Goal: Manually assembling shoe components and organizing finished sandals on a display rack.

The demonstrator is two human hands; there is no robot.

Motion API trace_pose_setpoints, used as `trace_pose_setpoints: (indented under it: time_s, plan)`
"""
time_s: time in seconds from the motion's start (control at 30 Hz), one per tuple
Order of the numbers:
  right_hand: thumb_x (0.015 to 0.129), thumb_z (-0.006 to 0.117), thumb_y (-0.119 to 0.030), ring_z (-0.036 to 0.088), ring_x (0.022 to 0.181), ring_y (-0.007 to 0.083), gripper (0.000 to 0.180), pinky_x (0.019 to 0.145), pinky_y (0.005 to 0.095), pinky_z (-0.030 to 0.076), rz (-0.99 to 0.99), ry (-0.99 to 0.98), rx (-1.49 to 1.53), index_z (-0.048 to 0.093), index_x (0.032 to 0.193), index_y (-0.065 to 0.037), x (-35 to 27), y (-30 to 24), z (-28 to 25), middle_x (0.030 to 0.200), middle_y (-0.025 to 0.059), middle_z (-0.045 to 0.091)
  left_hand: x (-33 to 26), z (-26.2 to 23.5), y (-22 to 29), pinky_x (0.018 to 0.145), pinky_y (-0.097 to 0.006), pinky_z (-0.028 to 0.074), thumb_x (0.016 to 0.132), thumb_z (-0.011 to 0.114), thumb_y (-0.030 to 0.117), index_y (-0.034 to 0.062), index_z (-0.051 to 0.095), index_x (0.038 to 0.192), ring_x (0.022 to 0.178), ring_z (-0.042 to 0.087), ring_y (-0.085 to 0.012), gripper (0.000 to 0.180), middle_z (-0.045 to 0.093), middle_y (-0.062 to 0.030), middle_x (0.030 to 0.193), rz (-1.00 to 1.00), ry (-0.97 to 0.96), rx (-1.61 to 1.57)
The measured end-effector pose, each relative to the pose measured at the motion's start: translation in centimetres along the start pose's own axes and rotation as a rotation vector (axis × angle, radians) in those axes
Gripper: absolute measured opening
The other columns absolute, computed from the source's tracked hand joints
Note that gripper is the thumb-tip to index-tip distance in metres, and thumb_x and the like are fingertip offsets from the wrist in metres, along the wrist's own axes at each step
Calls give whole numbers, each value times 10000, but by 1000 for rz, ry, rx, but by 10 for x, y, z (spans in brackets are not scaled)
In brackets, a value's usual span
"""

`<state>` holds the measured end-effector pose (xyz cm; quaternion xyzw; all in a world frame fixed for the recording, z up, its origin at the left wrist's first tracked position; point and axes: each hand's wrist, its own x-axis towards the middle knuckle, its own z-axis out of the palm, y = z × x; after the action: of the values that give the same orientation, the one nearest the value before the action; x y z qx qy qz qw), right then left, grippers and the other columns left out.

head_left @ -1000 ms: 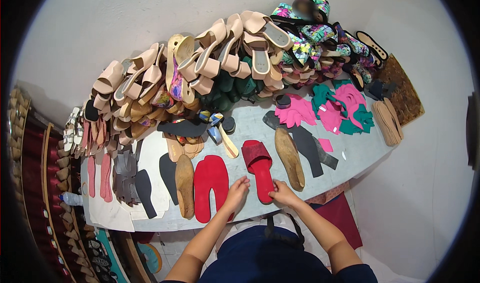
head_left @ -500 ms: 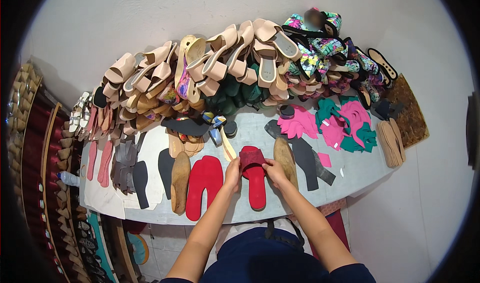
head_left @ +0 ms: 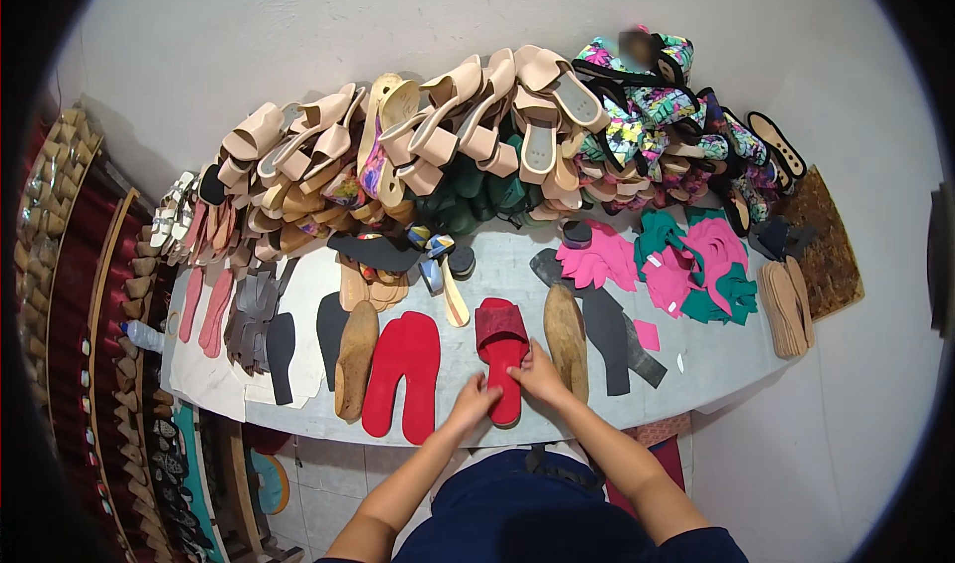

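Observation:
A red slide sandal (head_left: 504,344) with a darker red strap across its toe end lies on the table in front of me, toe pointing away. My left hand (head_left: 476,404) is at the left edge of its heel half, fingers curled against the sole. From the other side my right hand (head_left: 540,376) grips the right edge, thumb on the top of the sole. Left of the sandal rests a pair of red soles (head_left: 403,369), side by side. A wooden shoe last (head_left: 565,339) stands close to its right, and another wooden last (head_left: 354,359) is left of the red soles.
Beige heeled sandals (head_left: 438,115) are heaped along the wall, with patterned slippers (head_left: 647,105) at the right. Pink and green fabric pieces (head_left: 706,265), dark sole pieces (head_left: 605,344) and stacked tan insoles (head_left: 786,309) lie on the grey table (head_left: 676,404). Shelves of lasts (head_left: 60,205) line the left.
Both hands have moved from the sandal's strap down to its heel half, toward me. The strap is now uncovered. The whole view has shifted slightly.

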<state>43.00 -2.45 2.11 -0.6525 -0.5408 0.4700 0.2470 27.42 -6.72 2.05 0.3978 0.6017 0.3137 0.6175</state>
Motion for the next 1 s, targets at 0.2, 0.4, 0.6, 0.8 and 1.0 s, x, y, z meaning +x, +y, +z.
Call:
trace_pose_setpoints:
  time_s: [0.2, 0.4, 0.6, 0.8, 1.0]
  plan:
    - [708, 682, -148, 504, 1000, 206, 749, 798, 289, 444, 170, -297, 656, 239, 1277, 53, -44, 0, -4, 1101, 151, 492, -37, -4, 6, 690, -262, 445, 760, 611, 213, -81, 524, 1043, 769, 581, -163, 417, 610, -157, 893, -15, -105, 280]
    - [718, 680, -169, 428, 1110, 232, 662, 888, 304, 391, 5, -294, 332, 323, 1234, 44, -60, 2, -5, 1186, 163, 423, -41, -6, 10, 666, -266, 447, 763, 612, 233, -62, 565, 998, 733, 587, -163, 380, 625, -147, 857, -13, -89, 199]
    - [722, 674, -170, 432, 1104, 230, 611, 898, 316, 384, 42, -240, 380, 362, 1206, 36, -59, 15, 7, 1187, 161, 427, -37, -6, 10, 669, -278, 457, 730, 642, 276, -29, 591, 975, 727, 604, -177, 394, 632, -141, 812, -25, -58, 301]
    - [716, 677, -180, 490, 1034, 224, 621, 842, 320, 432, 46, -194, 385, 369, 1196, 65, -63, 8, 2, 1118, 170, 469, -37, -6, -8, 695, -261, 450, 742, 640, 295, -55, 543, 1044, 775, 583, -160, 473, 615, -145, 891, -16, -51, 315]
    - [751, 633, -113, 552, 919, 171, 480, 785, 246, 443, 87, -197, 464, 430, 1141, 81, -78, 7, -9, 979, 140, 575, -45, -7, -17, 730, -219, 429, 801, 588, 257, -62, 461, 1142, 859, 536, -112, 483, 567, -97, 996, -175, -71, 187]
